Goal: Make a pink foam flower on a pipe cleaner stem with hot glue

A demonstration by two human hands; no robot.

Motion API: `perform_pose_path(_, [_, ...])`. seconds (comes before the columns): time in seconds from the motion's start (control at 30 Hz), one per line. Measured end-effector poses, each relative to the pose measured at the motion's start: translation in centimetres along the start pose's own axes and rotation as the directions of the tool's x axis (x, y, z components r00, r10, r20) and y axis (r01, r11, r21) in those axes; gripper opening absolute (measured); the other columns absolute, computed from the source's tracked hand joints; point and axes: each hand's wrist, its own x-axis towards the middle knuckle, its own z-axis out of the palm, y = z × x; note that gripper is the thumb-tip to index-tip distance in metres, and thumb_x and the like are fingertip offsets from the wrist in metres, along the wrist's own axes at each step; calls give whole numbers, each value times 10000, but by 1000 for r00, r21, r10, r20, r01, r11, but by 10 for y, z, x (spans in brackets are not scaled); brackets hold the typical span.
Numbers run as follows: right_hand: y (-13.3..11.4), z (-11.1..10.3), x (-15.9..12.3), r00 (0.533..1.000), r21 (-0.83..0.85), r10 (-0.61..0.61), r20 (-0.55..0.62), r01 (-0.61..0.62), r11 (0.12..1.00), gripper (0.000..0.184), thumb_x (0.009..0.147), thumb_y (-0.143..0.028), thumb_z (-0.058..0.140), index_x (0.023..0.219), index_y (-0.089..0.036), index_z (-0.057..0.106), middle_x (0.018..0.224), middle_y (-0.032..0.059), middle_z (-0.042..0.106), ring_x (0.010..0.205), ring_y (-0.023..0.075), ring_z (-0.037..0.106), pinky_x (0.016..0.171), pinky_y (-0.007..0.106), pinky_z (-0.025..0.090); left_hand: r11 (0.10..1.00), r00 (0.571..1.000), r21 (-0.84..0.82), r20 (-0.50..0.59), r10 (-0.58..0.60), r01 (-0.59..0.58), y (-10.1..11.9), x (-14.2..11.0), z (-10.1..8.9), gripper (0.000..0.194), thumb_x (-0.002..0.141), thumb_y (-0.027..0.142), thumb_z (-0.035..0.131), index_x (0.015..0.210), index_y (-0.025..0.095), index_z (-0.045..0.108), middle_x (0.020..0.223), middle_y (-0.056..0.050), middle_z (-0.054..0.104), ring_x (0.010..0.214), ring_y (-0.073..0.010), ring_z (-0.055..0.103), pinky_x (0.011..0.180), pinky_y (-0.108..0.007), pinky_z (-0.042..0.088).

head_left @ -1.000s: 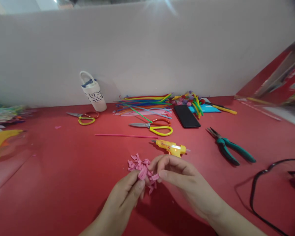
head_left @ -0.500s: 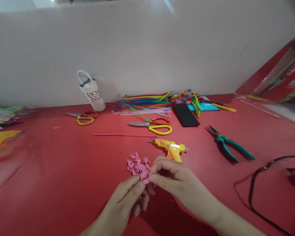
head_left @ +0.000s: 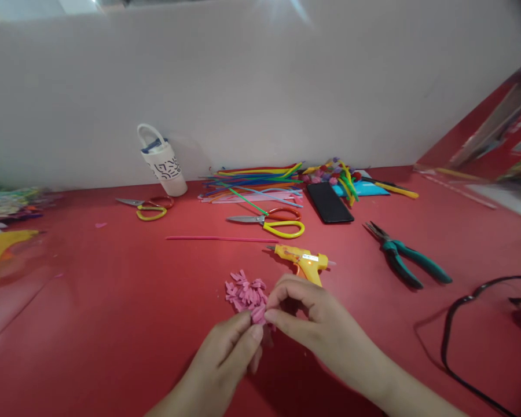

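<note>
Between the fingertips of both hands is a small pink petal-like piece (head_left: 257, 315), mostly covered by the fingers. My left hand (head_left: 226, 353) pinches it from the left, thumb and index finger closed. From the right, my right hand (head_left: 308, 315) grips its edge between thumb and index finger. Just behind the fingers lies a pile of pink curled pieces (head_left: 246, 291) on the red table (head_left: 113, 324). A yellow glue gun (head_left: 303, 258) rests beyond my right hand, its small light glowing orange.
A pink pipe cleaner (head_left: 219, 238), yellow-and-red scissors (head_left: 282, 223) and a second pair (head_left: 150, 208) lie farther back. Pipe cleaners (head_left: 252, 185), a phone (head_left: 330, 202) and a white tumbler (head_left: 167, 168) are near the wall. Green-handled pliers (head_left: 402, 255) and a black cord (head_left: 447, 330) lie right.
My left thumb has shifted slightly right and the fingers have closed farther over the pink piece. Its darker red inner part no longer shows. My right hand keeps its pinch.
</note>
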Motion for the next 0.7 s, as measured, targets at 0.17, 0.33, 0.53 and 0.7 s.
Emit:
perform_pose_path(0.17, [0,2,-1,1000,-49,-18,-24,17,999,127,759,-136,582,650,-201,586,663,-27,538,614,113,501,570,230,388,989,997,128,-12,74,-72,4,1,-1,333,878,410,383,619,203,416,533,50,359,461,-100,307,439,-219,264])
perform_pose_path(0.33, [-4,-4,-2,988,-95,-100,-114,90,991,133,764,-120,562,662,-204,541,691,-23,527,627,116,502,574,236,394,958,979,220,-45,200,-186,5,0,-4,293,878,345,392,645,193,482,583,25,413,533,-121,356,511,-224,303])
perform_pose_path(0.53, [-7,-7,-7,944,-140,-319,-87,306,942,116,790,-105,551,752,-212,571,756,0,532,662,123,500,594,235,415,980,980,48,-49,194,-192,4,-4,-3,338,868,381,394,609,195,504,478,50,355,443,-105,322,450,-217,272])
perform_pose_path(0.7, [-8,-3,-13,930,-140,-364,-39,356,924,142,798,-90,530,830,-202,612,789,18,532,692,125,503,623,232,430,906,944,270,38,327,-325,8,-5,-8,257,888,275,367,666,199,473,566,24,421,503,-117,371,497,-220,326])
